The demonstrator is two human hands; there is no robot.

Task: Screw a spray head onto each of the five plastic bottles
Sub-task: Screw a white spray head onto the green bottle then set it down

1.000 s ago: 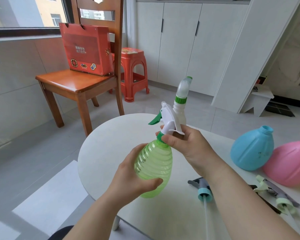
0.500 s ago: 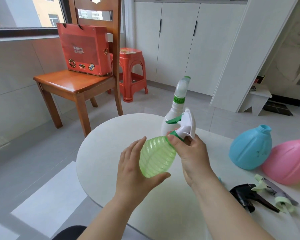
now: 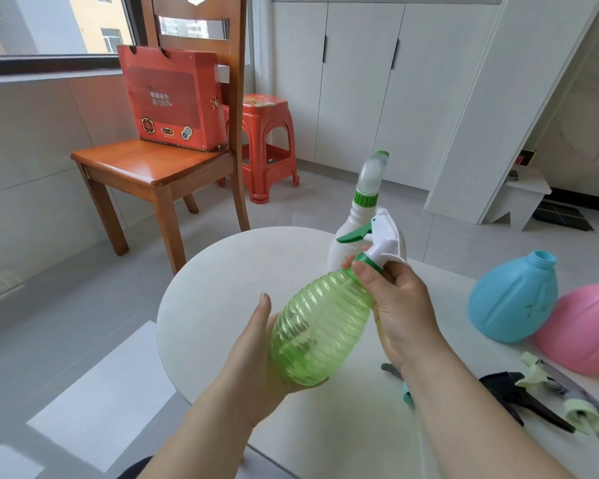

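I hold a ribbed green bottle tilted over the round white table. My left hand cups its base from below. My right hand grips the green collar of the white spray head that sits on the bottle's neck. A white bottle with a green-capped head stands behind. A blue bottle and a pink bottle lie open-necked at the right. Loose spray heads lie near them: black, pale green and teal, the teal one partly hidden by my right forearm.
A wooden chair with a red box on its seat stands beyond the table's left side. A red plastic stool sits behind it. White cabinets line the far wall, with tiled floor around the table.
The green bottle has tipped from upright to slanted, neck up and to the right. My right hand has turned on the spray head's collar, and the trigger now points left.
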